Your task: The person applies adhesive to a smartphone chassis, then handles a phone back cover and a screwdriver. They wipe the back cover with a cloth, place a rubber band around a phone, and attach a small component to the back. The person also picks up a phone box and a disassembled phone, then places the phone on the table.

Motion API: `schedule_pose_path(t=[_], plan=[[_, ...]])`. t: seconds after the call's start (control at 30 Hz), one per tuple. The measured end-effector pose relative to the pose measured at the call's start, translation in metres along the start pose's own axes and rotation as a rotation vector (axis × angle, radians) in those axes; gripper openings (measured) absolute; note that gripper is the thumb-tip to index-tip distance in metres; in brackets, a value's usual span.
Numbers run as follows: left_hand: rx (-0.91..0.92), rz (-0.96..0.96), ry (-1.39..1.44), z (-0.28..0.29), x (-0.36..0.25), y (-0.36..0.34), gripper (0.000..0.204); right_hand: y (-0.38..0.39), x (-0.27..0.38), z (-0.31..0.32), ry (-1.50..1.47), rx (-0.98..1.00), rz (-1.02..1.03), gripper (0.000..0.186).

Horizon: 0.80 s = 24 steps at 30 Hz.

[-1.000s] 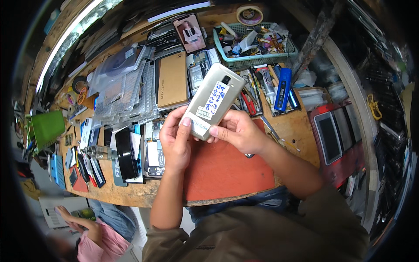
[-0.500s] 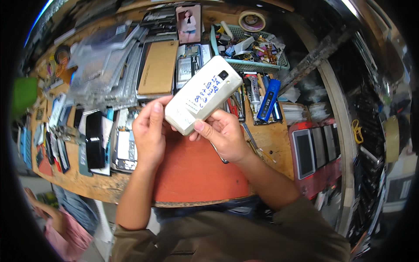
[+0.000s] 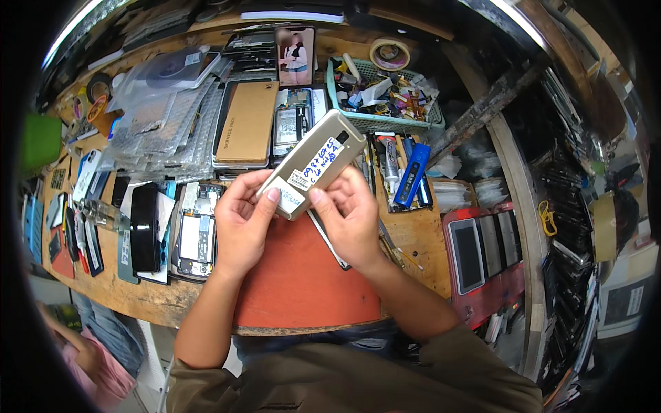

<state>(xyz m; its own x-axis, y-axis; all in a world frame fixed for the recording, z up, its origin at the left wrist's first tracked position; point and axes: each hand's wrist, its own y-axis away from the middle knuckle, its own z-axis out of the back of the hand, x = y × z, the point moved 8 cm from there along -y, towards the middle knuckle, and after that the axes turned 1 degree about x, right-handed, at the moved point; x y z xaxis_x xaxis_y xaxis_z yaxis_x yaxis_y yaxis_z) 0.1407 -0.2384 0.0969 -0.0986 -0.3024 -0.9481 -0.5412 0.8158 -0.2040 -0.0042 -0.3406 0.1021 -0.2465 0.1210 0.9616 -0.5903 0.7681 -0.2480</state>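
A gold smartphone point(image 3: 329, 134), back side up, is held at a tilt above a red mat point(image 3: 303, 296). Blue handwriting and a white label cover part of its back, and a dark camera window sits near the far end. At its near left edge my left hand point(image 3: 241, 215) is closed on it, thumb across the label. My right hand point(image 3: 352, 219) grips the near right edge, thumb on the back. Under the right hand lies a thin flat piece with a pale edge point(image 3: 329, 242), mostly hidden, so its kind is unclear.
Opened phones point(image 3: 196, 241) and a dark phone-shaped panel point(image 3: 144, 227) lie left. Bubble-wrap sleeves point(image 3: 158, 127) and a brown box point(image 3: 246, 124) stand behind. A green basket point(image 3: 385, 124) of parts, a blue device point(image 3: 413, 177) and a red case point(image 3: 482, 258) are right. A person in pink point(image 3: 103, 368) sits lower left.
The phone has tilted so its back faces me less directly, and its label reads sharper. My left thumb has moved onto the label. The view has shifted slightly.
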Motion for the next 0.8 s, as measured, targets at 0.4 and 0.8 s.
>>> schedule_pose_path(t=[0.4, 0.8], plan=[[0.357, -0.797, -0.788, -0.076, -0.044, 0.043, 0.047, 0.002, -0.017, -0.007, -0.579, 0.190, -0.333, 0.068], [-0.015, -0.734, -0.621, -0.032, -0.058, 0.030, 0.009, 0.000, -0.006, -0.007, -1.085, 0.416, -0.329, 0.067]])
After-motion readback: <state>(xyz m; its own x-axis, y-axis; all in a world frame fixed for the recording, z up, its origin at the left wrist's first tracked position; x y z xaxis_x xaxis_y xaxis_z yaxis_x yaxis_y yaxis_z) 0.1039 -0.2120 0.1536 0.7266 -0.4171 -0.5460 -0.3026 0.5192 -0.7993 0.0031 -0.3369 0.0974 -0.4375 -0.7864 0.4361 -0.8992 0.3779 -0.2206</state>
